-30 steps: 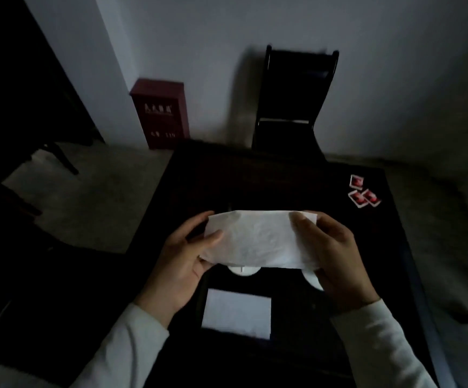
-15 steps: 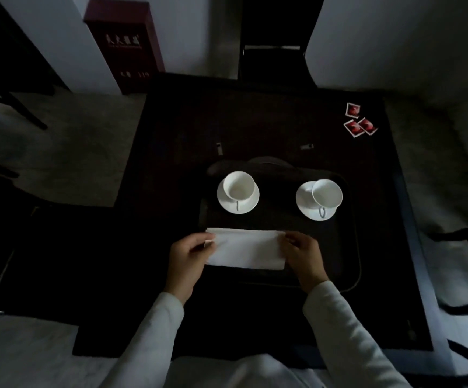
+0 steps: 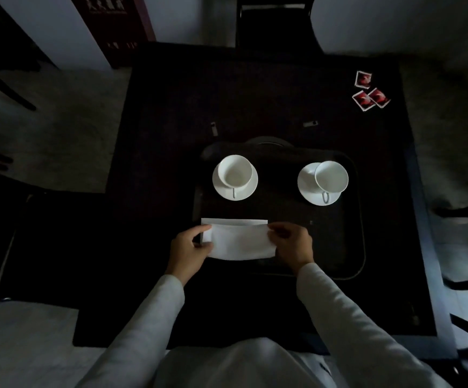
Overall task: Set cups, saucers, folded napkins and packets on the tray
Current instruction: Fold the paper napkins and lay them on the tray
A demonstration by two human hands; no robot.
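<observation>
A dark tray [image 3: 358, 242] lies on the dark table [image 3: 171, 107]. On its far side stand two white cups on saucers, one at the left [image 3: 234, 177] and one at the right [image 3: 323, 182]. My left hand [image 3: 189, 249] and my right hand [image 3: 291, 243] pinch the two ends of a folded white napkin [image 3: 241, 242] low over the tray's near left part. Under it lies another white napkin [image 3: 234, 221], only its far edge showing. Three red packets [image 3: 369, 92] lie on the table at the far right.
A dark chair [image 3: 273, 21] stands beyond the table, and a dark red box [image 3: 115, 26] stands on the floor at the far left. Two small metal bits [image 3: 310, 124] lie on the table behind the tray. Black chair legs show at the right edge.
The camera has tilted down, bringing the cups and tray into sight. Both hands have lowered the folded napkin onto the tray's near left part, over the other napkin.
</observation>
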